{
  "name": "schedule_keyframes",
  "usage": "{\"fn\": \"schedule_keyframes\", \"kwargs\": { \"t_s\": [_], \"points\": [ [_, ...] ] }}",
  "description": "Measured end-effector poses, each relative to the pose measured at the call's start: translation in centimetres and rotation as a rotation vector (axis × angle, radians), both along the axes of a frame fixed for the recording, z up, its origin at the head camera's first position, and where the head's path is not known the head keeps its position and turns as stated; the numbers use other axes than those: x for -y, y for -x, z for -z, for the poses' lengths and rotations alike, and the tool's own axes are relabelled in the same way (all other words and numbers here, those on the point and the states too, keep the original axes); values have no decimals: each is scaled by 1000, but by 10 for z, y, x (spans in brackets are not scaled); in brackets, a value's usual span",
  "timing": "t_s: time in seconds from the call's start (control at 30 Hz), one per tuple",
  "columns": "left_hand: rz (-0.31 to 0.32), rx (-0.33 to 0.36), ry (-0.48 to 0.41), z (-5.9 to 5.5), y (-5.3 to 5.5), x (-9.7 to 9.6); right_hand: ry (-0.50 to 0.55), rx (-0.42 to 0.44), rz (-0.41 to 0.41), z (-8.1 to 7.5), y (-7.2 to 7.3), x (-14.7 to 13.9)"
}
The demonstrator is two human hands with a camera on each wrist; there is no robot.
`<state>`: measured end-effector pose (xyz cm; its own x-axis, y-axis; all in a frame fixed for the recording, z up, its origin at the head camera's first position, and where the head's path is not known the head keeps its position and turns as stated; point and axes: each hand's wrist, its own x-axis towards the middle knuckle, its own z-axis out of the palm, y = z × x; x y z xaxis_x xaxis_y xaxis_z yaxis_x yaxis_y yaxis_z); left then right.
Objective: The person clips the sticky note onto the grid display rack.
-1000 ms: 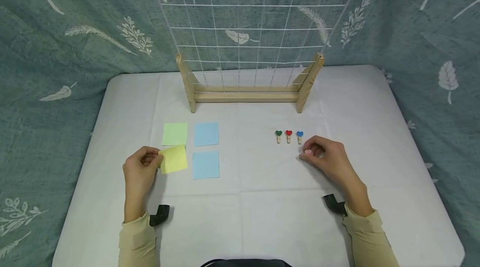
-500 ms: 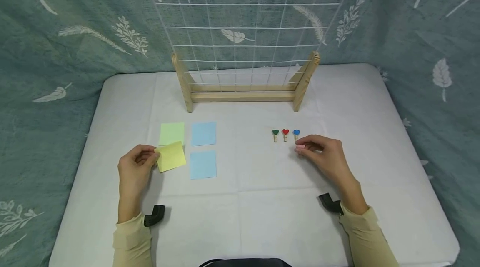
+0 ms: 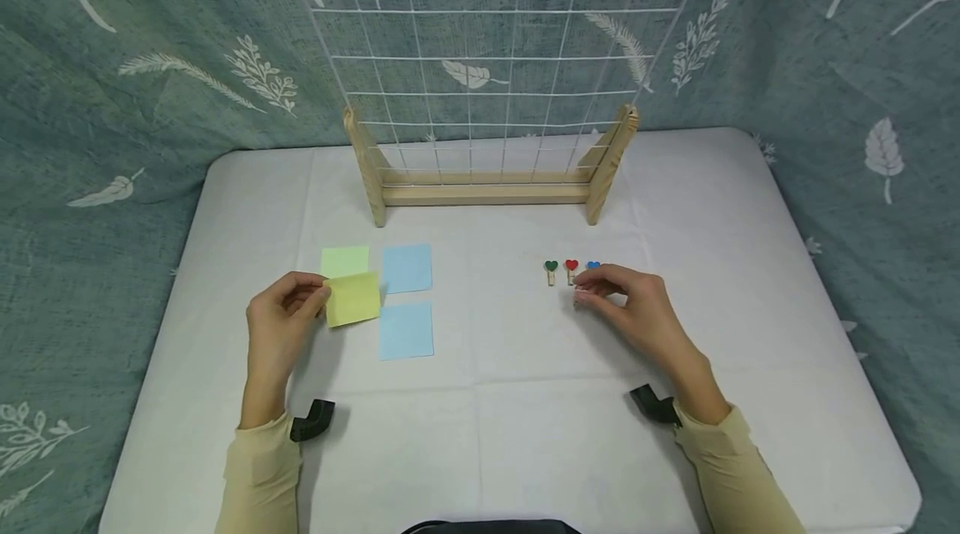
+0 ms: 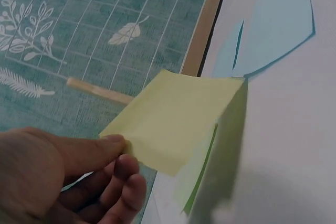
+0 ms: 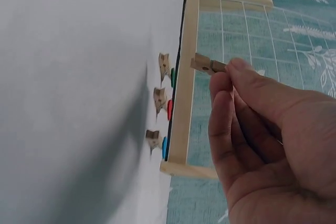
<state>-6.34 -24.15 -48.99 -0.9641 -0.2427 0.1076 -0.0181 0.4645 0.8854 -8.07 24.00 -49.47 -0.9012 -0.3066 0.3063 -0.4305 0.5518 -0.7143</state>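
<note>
My left hand (image 3: 279,326) pinches a yellow sticky note (image 3: 354,299) by its left edge. The note is raised off the tablecloth and partly covers a pale green sticky note (image 3: 345,260) behind it. Two blue sticky notes, a far one (image 3: 407,267) and a near one (image 3: 407,331), lie just to the right. Between thumb and fingertips, my right hand (image 3: 633,309) holds a small wooden clothespin (image 5: 207,64). Close by on the cloth lie three heart clothespins: green (image 3: 551,266), red (image 3: 572,265) and blue (image 3: 593,265), the blue one partly hidden by the fingers.
A white wire grid (image 3: 469,58) stands in a wooden base (image 3: 486,194) at the back of the table. White cloth (image 3: 480,434) covers the tabletop. Behind it hangs a green leaf-patterned curtain (image 3: 187,1). A black object (image 3: 491,527) shows at the front edge.
The left hand has lifted the yellow note and moved it up and right over the green one. My right hand has shifted left with its clothespin, whose pink heart showed earlier.
</note>
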Motion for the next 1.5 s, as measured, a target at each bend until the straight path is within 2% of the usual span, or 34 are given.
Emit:
{"fn": "schedule_keyframes", "kwargs": {
  "t_s": [0.3, 0.6, 0.9, 1.2, 1.5],
  "points": [
    [-8, -68, 10, -2, 14, -14, 15, -43, -55, -5, 7, 11],
    [-33, -76, 41, -2, 20, -23, 12, -68, -56, -6, 9, 17],
    [-33, -129, 6, -7, 32, -31, 33, -66, -155, -15, 15, 32],
    [-22, -179, 54, -10, 47, -41, 68, -105, -132, -19, 23, 46],
    [8, -226, 14, -11, 57, -45, 101, -146, -146, -18, 28, 59]
  ]
}}
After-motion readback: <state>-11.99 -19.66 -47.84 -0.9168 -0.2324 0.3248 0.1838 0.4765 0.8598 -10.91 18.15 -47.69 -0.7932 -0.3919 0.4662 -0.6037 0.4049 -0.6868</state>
